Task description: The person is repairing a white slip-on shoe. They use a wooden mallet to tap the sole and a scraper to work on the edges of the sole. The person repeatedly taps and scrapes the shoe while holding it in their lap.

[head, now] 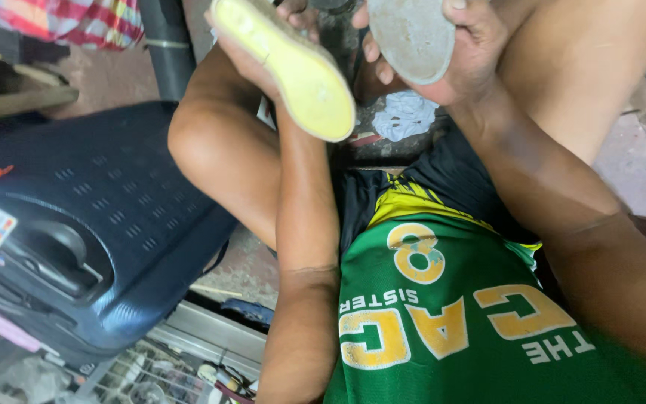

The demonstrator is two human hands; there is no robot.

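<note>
My left hand (252, 63) grips a yellow shoe sole (293, 63) at the top middle, holding it tilted with its pale underside facing me. Beside it, my right hand (472, 52) holds a grey sole piece (411, 36), thumb over its upper edge. The two pieces are close together but apart. Both forearms reach up from the bottom of the view, over a green jersey (450, 314) with yellow print. My bare knees flank the hands.
A dark blue hard suitcase (91, 217) with a tag lies at the left. A white crumpled cloth (405, 116) sits on the floor between my legs. Cluttered small items and a metal frame (188, 352) are at the bottom left. Striped fabric (76, 19) shows at top left.
</note>
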